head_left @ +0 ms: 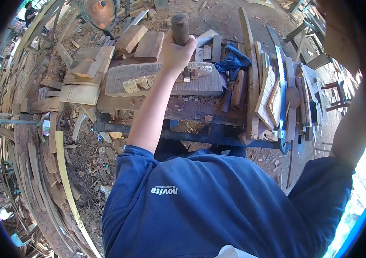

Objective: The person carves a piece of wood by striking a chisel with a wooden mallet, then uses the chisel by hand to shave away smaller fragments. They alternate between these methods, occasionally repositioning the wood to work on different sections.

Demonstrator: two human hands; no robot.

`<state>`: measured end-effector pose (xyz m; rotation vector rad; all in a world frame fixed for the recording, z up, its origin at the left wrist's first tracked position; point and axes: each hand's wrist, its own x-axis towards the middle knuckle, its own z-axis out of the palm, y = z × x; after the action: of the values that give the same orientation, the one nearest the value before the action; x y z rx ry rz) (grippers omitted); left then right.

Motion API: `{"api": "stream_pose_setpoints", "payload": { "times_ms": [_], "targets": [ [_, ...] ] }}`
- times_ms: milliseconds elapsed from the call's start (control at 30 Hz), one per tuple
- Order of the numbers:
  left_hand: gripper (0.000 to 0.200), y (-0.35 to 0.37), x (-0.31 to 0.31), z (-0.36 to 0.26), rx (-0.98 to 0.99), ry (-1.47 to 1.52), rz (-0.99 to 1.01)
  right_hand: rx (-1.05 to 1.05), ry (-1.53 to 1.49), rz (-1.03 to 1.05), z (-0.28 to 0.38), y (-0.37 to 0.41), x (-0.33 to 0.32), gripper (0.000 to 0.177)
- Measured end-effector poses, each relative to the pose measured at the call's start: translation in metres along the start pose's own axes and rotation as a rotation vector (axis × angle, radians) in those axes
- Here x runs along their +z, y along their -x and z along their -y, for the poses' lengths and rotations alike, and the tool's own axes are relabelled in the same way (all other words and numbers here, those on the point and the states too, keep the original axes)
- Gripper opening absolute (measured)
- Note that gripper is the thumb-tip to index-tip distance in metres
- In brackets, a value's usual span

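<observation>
My left hand [177, 52] is closed around the thick, dark wooden handle of a chisel [180, 28]. The chisel stands roughly upright, its blade tip down at a rough-cut hollow in a thick wooden plank [120, 77]. Pale split chips [139, 84] lie along the plank's cut part, partly hidden behind my left forearm. My right arm [357, 116] is raised at the right edge of the view; its hand is out of sight.
Wood blocks [131, 38] lie behind and left of the plank. To its right are a crumpled blue cloth [233, 60], stacked boards [265, 96] and a long saw [282, 90]. A round fan [100, 12] stands at the back left; a person [30, 13] is farther off.
</observation>
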<state>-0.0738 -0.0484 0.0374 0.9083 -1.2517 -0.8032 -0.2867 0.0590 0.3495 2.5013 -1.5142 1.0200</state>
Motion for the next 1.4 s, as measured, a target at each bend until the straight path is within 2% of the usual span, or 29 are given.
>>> {"api": "stream_pose_setpoints", "payload": {
  "times_ms": [33,133,267,333,367,400,433,467,533,567,600,633,733,800,900,1033,1233,1400],
  "targets": [
    [0.017,0.000,-0.003,0.002,-0.066,0.079,-0.014,-0.045,0.005,-0.064,-0.002,0.002,0.002,0.039],
    [0.014,-0.001,-0.001,0.003,-0.013,0.044,-0.058,-0.085,0.012,-0.086,-0.007,0.005,0.019,0.038],
    [0.013,0.002,0.005,-0.001,0.013,-0.031,-0.046,-0.112,0.136,0.217,-0.029,0.026,0.078,0.038],
    [0.009,0.009,0.010,-0.017,-0.061,-0.062,0.084,-0.127,0.175,0.414,-0.036,0.036,0.094,0.038],
    [0.009,0.013,0.010,-0.011,-0.064,-0.065,0.082,-0.078,0.173,0.517,-0.037,0.039,0.097,0.038],
    [0.009,0.016,0.011,-0.006,0.020,-0.118,0.032,0.098,0.126,0.644,-0.033,0.043,0.097,0.047],
    [0.008,0.014,0.012,-0.002,0.110,-0.166,-0.011,0.102,0.129,0.635,-0.032,0.041,0.090,0.047],
    [0.009,0.013,0.013,0.004,0.109,-0.151,-0.024,0.177,0.075,0.618,-0.030,0.039,0.080,0.049],
    [0.010,0.009,0.011,0.010,0.077,-0.104,-0.002,0.220,-0.124,0.431,-0.028,0.046,0.064,0.054],
    [0.011,0.007,0.010,0.013,0.052,-0.066,0.015,0.224,-0.121,0.430,-0.020,0.045,0.049,0.054],
    [0.013,0.008,0.009,0.015,0.027,-0.055,0.019,0.251,-0.204,0.452,-0.006,0.037,0.029,0.045],
    [0.013,0.010,0.008,0.009,0.029,-0.058,0.019,0.230,-0.229,0.389,-0.008,0.039,0.024,0.045],
    [0.013,0.013,0.004,-0.011,0.029,0.006,0.041,0.184,-0.322,0.211,-0.019,0.057,0.028,0.047],
    [0.013,0.009,0.004,-0.024,0.147,0.026,0.020,0.161,-0.381,0.126,-0.024,0.068,0.034,0.049],
    [0.013,-0.002,0.006,-0.041,0.174,0.014,0.036,0.138,-0.435,0.046,-0.026,0.080,0.042,0.051],
    [0.013,-0.009,0.005,-0.030,0.087,-0.089,0.031,0.128,-0.473,-0.011,-0.026,0.091,0.048,0.053],
    [0.012,-0.013,0.002,-0.023,0.042,-0.040,0.066,0.142,-0.477,-0.010,-0.028,0.101,0.049,0.054],
    [0.012,-0.019,0.000,-0.015,0.083,-0.005,0.023,0.253,-0.443,-0.011,-0.044,0.088,0.043,0.052]
  ]
}}
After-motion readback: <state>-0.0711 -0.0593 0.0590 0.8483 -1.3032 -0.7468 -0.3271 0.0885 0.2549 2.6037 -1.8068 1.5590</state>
